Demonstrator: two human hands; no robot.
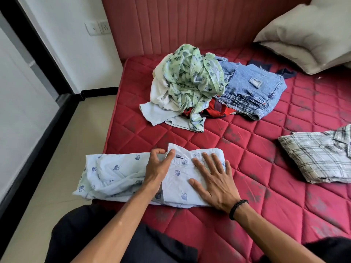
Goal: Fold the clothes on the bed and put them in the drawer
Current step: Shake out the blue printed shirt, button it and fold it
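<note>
A light blue shirt (117, 173) with a dark leaf print lies partly folded at the near left edge of the red mattress (256, 149), its left part hanging over the side. My left hand (157, 169) pinches the fabric beside the collar between thumb and curled fingers. Flat on the folded right half, my right hand (212, 179) presses down with straight, spread fingers. Further back a heap of unfolded clothes holds a green floral garment (191, 80), white and pale pieces, something red, and blue jeans (252, 88). A folded plaid shirt (319, 158) lies at the right.
A white pillow (307, 35) leans on the red padded headboard at the back right. The floor (62, 168) runs along the bed's left side beside a white wall with sockets. My dark-clothed knees are at the bottom of the view.
</note>
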